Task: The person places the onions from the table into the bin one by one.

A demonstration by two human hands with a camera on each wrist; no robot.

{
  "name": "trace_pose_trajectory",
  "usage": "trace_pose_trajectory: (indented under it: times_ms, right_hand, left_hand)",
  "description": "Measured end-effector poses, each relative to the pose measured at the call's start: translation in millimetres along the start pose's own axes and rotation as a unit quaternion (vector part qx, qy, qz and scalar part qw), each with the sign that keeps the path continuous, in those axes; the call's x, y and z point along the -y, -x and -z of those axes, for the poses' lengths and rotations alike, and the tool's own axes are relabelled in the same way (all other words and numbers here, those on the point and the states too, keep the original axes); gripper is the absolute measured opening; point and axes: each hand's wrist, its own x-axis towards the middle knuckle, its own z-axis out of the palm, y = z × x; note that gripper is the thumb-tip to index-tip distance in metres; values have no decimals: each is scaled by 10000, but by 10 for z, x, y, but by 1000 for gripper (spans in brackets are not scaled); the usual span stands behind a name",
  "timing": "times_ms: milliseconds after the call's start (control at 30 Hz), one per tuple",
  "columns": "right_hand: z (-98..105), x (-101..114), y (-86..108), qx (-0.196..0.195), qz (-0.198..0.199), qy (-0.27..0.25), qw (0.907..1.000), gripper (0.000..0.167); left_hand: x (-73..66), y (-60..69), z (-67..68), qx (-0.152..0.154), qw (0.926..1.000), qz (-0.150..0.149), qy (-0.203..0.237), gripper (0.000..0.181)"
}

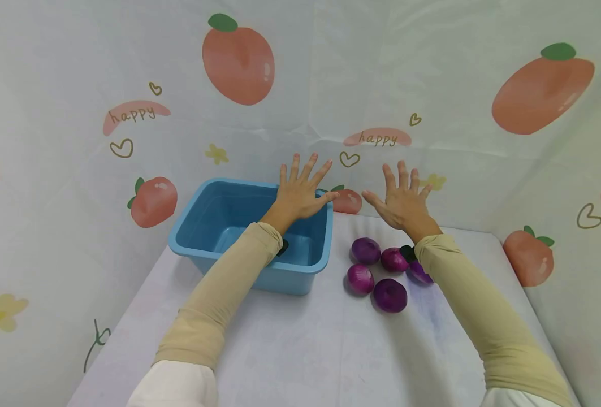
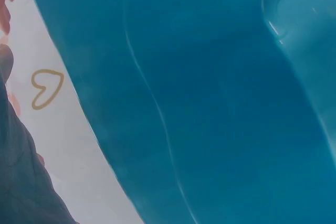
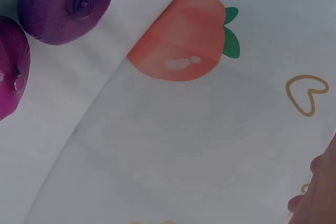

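see 5 red onions (image 1: 390, 295) right of the blue plastic tub (image 1: 287, 282); likely firm, light, slick-skinned, best cupped round the middle. holding nothing in outspread left hand (image 1: 299, 195) or right hand (image 1: 405, 204).

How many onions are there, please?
5: back-left onion, back-middle one, front-left one, front-middle one, rightmost one partly behind the right sleeve. More may be hidden there.

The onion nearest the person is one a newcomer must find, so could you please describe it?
In the head view, find the blue tub, then the purple onions on the white surface to its right. The nearest onion lies lowest in the picture, and is darker than the magenta onion above and left of it.
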Motion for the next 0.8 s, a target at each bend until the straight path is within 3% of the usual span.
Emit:
trace_pose_trajectory:
  times_ms: [367,800]
  right_hand:
    - [-23,20,24,-9,292,-33,9996,98]
    - [-166,-141,118,-62,962,-632,9933,89]
  left_hand:
    - [59,43,98,-24,10000,-20,-9,80]
    - [368,193,270,-251,9996,123,79,79]
